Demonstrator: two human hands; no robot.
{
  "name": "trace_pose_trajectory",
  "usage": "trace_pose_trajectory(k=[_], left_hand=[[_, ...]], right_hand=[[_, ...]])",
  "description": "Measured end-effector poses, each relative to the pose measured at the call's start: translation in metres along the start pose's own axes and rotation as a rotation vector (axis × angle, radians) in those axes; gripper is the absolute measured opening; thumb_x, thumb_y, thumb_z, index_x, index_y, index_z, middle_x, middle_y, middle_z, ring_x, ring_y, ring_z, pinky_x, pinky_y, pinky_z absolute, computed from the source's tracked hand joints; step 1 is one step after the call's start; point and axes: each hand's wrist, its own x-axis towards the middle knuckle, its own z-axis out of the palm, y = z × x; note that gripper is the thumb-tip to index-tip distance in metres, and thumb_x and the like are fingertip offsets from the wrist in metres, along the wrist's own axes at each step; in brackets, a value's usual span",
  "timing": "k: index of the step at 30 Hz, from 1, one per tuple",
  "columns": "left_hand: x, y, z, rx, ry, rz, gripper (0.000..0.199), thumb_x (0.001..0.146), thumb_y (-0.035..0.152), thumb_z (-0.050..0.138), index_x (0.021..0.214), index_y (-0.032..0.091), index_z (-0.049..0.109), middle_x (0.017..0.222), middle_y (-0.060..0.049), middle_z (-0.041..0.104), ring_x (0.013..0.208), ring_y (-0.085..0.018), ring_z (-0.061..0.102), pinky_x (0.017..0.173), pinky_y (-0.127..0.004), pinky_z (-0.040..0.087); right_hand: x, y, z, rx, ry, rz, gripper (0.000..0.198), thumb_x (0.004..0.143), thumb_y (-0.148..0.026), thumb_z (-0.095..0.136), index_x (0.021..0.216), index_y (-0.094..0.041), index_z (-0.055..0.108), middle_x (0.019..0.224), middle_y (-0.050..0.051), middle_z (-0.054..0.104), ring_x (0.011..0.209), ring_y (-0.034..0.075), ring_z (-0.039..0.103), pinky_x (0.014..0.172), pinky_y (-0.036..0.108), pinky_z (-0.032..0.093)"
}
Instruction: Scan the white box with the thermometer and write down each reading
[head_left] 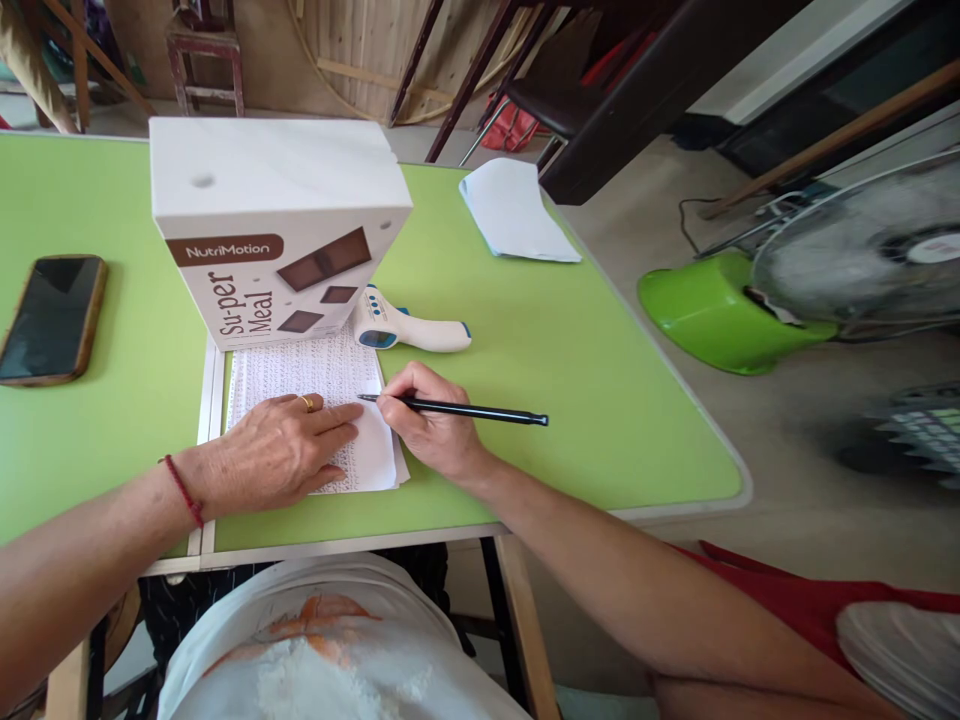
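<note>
My right hand pinches a black pen, its tip at the writing on a sheet of paper. Rows of handwriting cover much of that sheet, and its right part is blank. Flat across the paper lies my left hand, fingers stretched out toward the pen tip, with a ring and a red wrist cord. Just beyond the paper stands a white NutriMotion box, hiding the sheet's far edge. A white and blue infrared thermometer rests beside the box, above my right hand.
On the green table, a phone lies at the left and folded white paper at the far right corner. A fan and a green plastic stool are on the floor at the right. A wooden chair stands behind.
</note>
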Motion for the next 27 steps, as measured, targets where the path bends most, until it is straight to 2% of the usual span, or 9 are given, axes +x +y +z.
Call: trace_pose_trajectory(k=[8, 17, 27], left_hand=[[-0.0005, -0.0003, 0.0011, -0.009, -0.013, -0.008, 0.025, 0.09, 0.031, 0.059, 0.107, 0.013, 0.062, 0.132, -0.008, 0.058, 0.087, -0.024, 0.06, 0.074, -0.038, 0.052], [-0.0005, -0.0007, -0.0004, -0.017, -0.004, -0.01, 0.025, 0.091, 0.031, 0.059, 0.107, 0.013, 0.063, 0.131, -0.007, 0.059, 0.086, -0.024, 0.06, 0.073, -0.039, 0.053], [-0.0005, -0.0018, 0.0012, -0.024, 0.018, -0.001, 0.023, 0.09, 0.031, 0.058, 0.105, 0.013, 0.062, 0.13, -0.008, 0.06, 0.085, -0.023, 0.06, 0.072, -0.037, 0.052]], right_hand=[[0.0002, 0.0044, 0.0006, 0.033, 0.005, -0.075, 0.015, 0.077, -0.018, 0.053, 0.064, -0.022, 0.046, 0.054, -0.006, 0.051, 0.047, 0.009, 0.046, 0.046, 0.022, 0.038], [-0.0003, 0.0037, 0.0017, 0.0, 0.063, -0.04, 0.015, 0.075, -0.017, 0.053, 0.063, -0.022, 0.046, 0.054, -0.006, 0.05, 0.047, 0.009, 0.045, 0.045, 0.022, 0.038], [0.0006, 0.005, 0.0014, 0.013, 0.034, -0.068, 0.016, 0.075, -0.016, 0.053, 0.062, -0.022, 0.045, 0.054, -0.006, 0.051, 0.047, 0.008, 0.046, 0.045, 0.021, 0.037]])
